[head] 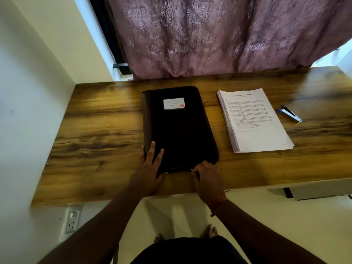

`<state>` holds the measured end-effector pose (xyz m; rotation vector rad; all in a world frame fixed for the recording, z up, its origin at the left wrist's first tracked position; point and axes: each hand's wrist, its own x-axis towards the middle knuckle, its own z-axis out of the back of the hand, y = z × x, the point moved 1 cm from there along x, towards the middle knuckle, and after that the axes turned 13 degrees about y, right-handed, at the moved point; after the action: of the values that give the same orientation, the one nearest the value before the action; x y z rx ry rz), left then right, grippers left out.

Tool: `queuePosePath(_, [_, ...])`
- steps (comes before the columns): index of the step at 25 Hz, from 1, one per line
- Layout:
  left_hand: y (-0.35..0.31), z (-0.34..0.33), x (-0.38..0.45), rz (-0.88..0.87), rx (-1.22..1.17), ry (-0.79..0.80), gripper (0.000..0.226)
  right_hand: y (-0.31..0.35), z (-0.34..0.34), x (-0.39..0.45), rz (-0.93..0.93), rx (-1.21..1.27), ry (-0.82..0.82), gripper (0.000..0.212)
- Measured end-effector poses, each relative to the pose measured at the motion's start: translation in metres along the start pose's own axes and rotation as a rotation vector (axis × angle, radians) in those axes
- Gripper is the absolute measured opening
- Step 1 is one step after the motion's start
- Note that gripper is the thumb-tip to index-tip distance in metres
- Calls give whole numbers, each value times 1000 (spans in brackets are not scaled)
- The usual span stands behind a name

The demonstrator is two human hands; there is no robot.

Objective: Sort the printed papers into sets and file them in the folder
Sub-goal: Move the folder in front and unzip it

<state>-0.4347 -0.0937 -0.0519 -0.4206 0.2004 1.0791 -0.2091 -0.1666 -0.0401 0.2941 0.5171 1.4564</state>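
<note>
While L hand lies flat on folder, R hand pinches its zip.

Left of the closed folder the tabletop lies bare up to the white side wall, which closes that side. A bare strip separates the folder from the stack of papers; another separates the papers from the stapler. The curtain hangs down to the tabletop's far edge, blocking any reach beyond.
</note>
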Motion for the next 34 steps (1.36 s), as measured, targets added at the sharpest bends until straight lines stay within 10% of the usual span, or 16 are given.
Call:
queuePosePath(21, [38, 14, -13, -255, -52, 134, 73, 98, -36, -3, 54, 58, 95, 14])
queuePosePath(26, [46, 18, -7, -266, -68, 154, 74, 32, 21, 29, -245, 26, -176, 33])
queuePosePath(34, [92, 80, 31, -213, 12, 215, 61, 36, 26, 43, -249, 31, 338, 54])
